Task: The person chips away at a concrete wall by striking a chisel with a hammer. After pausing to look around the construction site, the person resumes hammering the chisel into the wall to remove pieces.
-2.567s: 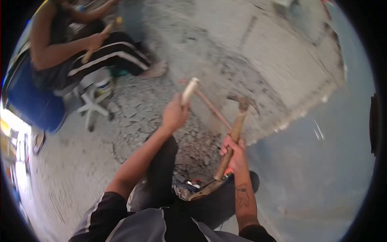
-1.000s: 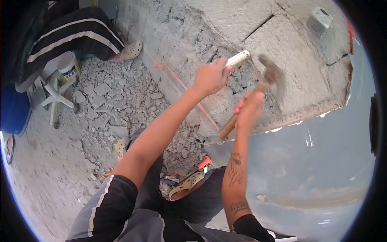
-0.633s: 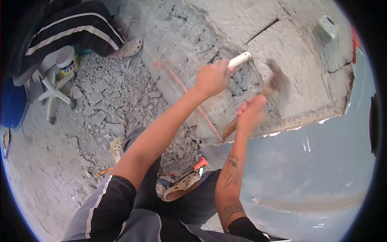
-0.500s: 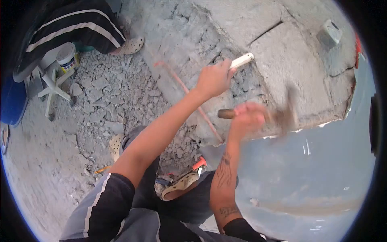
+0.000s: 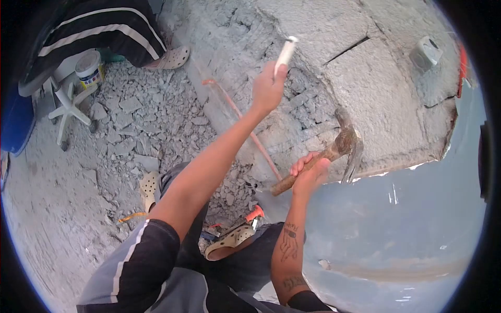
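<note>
My left hand (image 5: 268,89) is wrapped round a white, bar-like handle (image 5: 286,53) that points up and away, over the rough, broken grey surface. Lower and to the right, my right hand (image 5: 309,175) grips the worn wooden handle of a hammer (image 5: 347,143). The hammer's metal head lies over the edge of the pale concrete slab (image 5: 381,99), with its curved end toward the smooth grey surface. Chipped concrete (image 5: 308,104) shows between the two hands. A thin reddish rod (image 5: 245,122) runs diagonally behind my left forearm.
Rubble (image 5: 130,120) covers the ground at the left. Another person's leg and sandal (image 5: 175,58) are at the upper left, near a white bucket (image 5: 90,69) and a chair base (image 5: 69,108). A grey box (image 5: 426,53) stands on the slab. An orange-handled tool (image 5: 255,213) lies by my foot.
My left hand has moved up and left with the white-handled thing, now more upright. My right hand and the hammer have come down a little, and the hammer has tilted and is less blurred.
</note>
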The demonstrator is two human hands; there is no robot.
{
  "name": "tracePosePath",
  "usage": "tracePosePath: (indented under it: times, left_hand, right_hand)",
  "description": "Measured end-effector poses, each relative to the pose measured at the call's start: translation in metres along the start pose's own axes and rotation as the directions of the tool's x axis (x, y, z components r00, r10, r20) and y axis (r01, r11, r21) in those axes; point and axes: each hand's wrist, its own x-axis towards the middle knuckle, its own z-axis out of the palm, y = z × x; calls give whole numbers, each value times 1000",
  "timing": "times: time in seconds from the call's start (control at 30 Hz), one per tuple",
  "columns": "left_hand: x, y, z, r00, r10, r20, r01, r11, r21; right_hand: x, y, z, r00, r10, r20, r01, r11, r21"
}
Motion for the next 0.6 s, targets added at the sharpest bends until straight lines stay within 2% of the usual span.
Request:
tracePosePath:
  times: [0.07, 0.1, 0.17, 0.3, 0.37, 0.4, 0.47, 0.6]
  left_hand:
    - [-9, 28, -6, 983, 126, 131, -148, 973, 178]
    - [-13, 25, -5, 983, 123, 135, -146, 973, 180]
    - [-18, 18, -5, 939, 178, 293, -309, 809, 500]
    - [-33, 21, -17, 913, 188, 362, -376, 731, 569]
    - [-39, 24, -21, 853, 337, 399, -515, 669, 535]
    - [-41, 22, -23, 853, 338, 398, -515, 670, 535]
    - [-41, 20, -25, 829, 364, 425, -551, 662, 508]
    - [-36, 21, -24, 838, 374, 398, -541, 666, 513]
  right_hand:
    - [-2, -1, 1, 1000, -26, -8, 25, 999, -27]
    - [-1, -2, 3, 1000, -22, -12, 22, 999, -27]
    - [4, -2, 9, 999, -21, 32, 23, 998, -54]
    - [13, 0, 20, 999, 8, 31, -6, 997, -80]
    - [22, 3, 24, 996, 83, -9, -83, 972, -219]
    - [24, 3, 26, 997, 83, -9, -82, 972, -220]
    - [29, -1, 31, 969, 248, -5, -243, 943, -226]
    - [15, 12, 30, 973, 228, 31, -224, 969, -102]
